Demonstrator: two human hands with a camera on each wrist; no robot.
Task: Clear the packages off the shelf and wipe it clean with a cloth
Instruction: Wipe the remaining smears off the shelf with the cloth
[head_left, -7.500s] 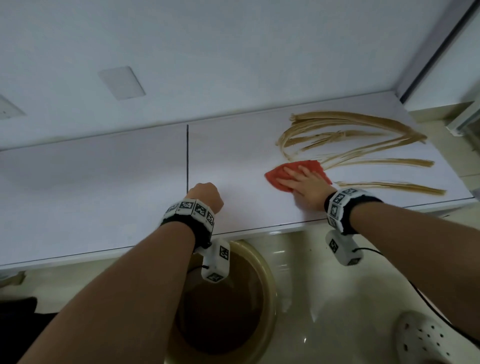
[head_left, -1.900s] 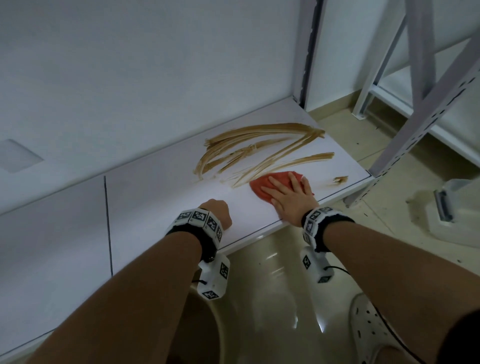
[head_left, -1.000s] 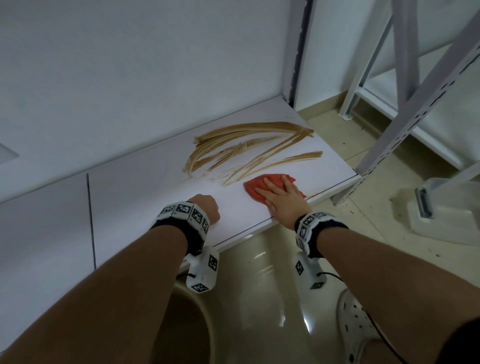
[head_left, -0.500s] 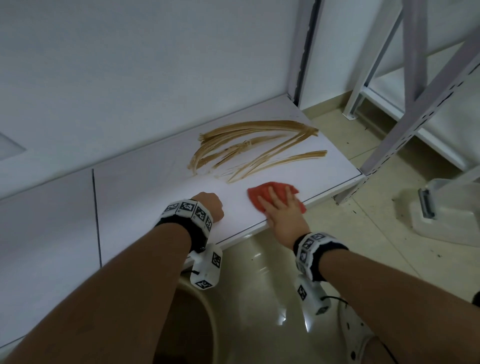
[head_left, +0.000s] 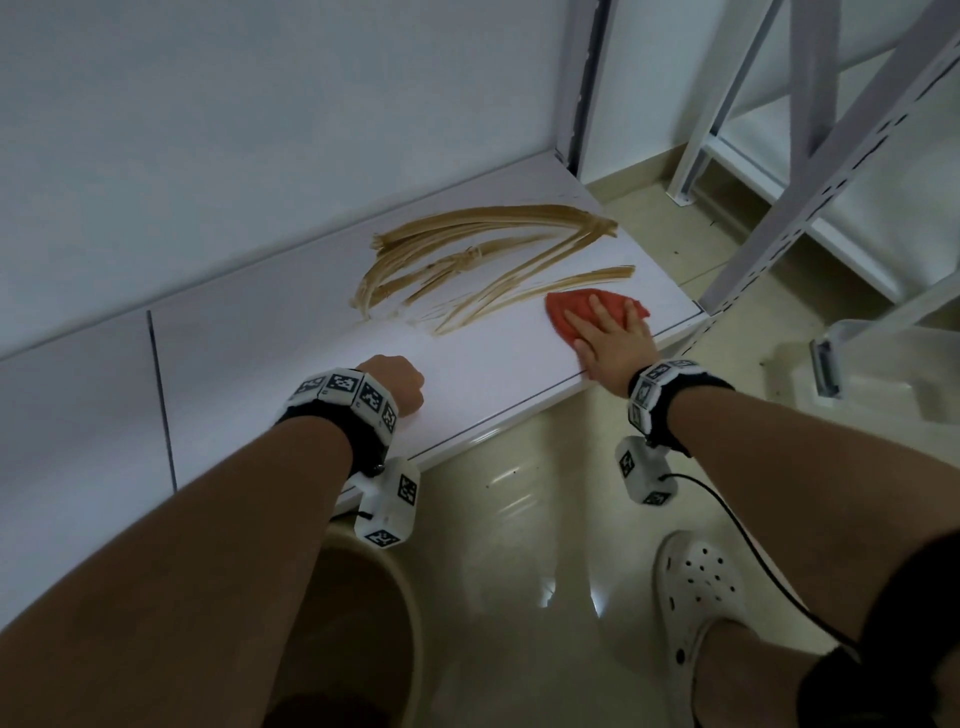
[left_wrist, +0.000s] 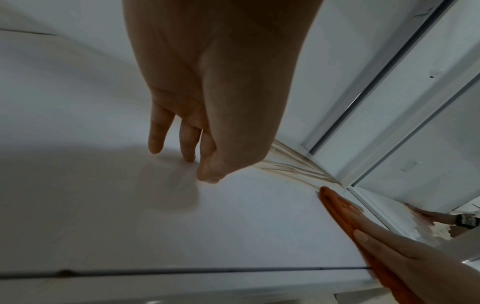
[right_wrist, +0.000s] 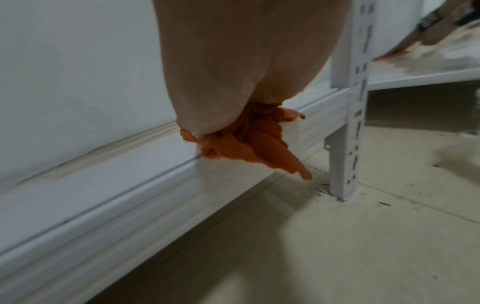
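Cloth: the orange-red cloth lies flat on the white shelf, near its front edge and right end. In the right wrist view a corner of it hangs over the front edge.
Right hand: the right hand lies flat on top of the cloth, fingers straight and a little spread. It presses down and does not curl round it.
Stain: brown streaks run over the shelf at 10 o'clock from the cloth. The nearest streak ends just beside the cloth's far edge.
Left hand: the left hand is at 8 o'clock from the cloth, well apart. It holds nothing. In the left wrist view its fingers point down and their tips touch the shelf.
Post: a white post with holes stands at the shelf's right front corner, at 2 o'clock from the cloth.
Bucket: a tan bucket sits on the floor under the left arm.
Shoe: a white shoe with holes is on the floor, at 6 o'clock from the cloth.
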